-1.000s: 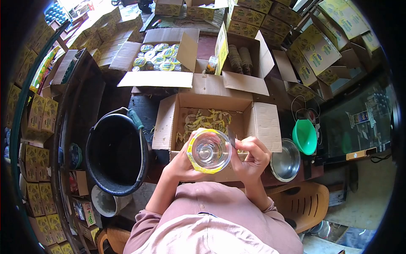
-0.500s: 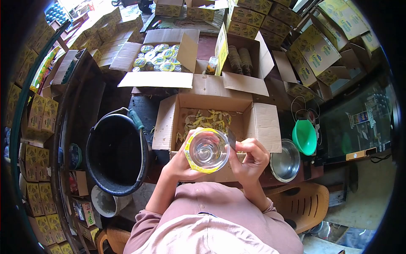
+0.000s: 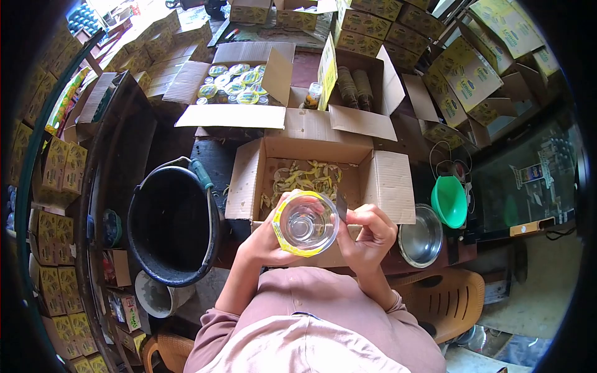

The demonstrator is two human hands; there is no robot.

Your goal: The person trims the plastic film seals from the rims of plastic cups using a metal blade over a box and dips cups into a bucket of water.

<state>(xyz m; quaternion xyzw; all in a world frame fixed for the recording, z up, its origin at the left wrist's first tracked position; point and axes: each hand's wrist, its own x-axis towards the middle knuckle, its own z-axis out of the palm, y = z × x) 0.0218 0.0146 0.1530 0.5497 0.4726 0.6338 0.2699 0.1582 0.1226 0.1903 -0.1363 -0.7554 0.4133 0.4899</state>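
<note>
A clear plastic cup [image 3: 305, 225] with a yellow band along part of its rim is in my left hand [image 3: 266, 241], its round face turned up toward me. The fingers wrap its left side, and some show through the clear plastic. My right hand [image 3: 368, 239] pinches a small dark flat blade [image 3: 341, 207] between thumb and curled fingers, close against the cup's right rim. Below the cup, an open cardboard box [image 3: 393, 186] holds yellow and clear scraps.
A black bucket [image 3: 140, 233] stands left, a steel bowl [image 3: 406, 244] and green basin [image 3: 448, 202] right. Behind are a carton [image 3: 230, 117] of lidded cups and another carton [image 3: 362, 121] with stacked cups. An orange chair [image 3: 457, 298] is at the lower right.
The whole view has shifted very slightly to the right. Both hands keep their hold on the cup and blade, with almost no visible movement.
</note>
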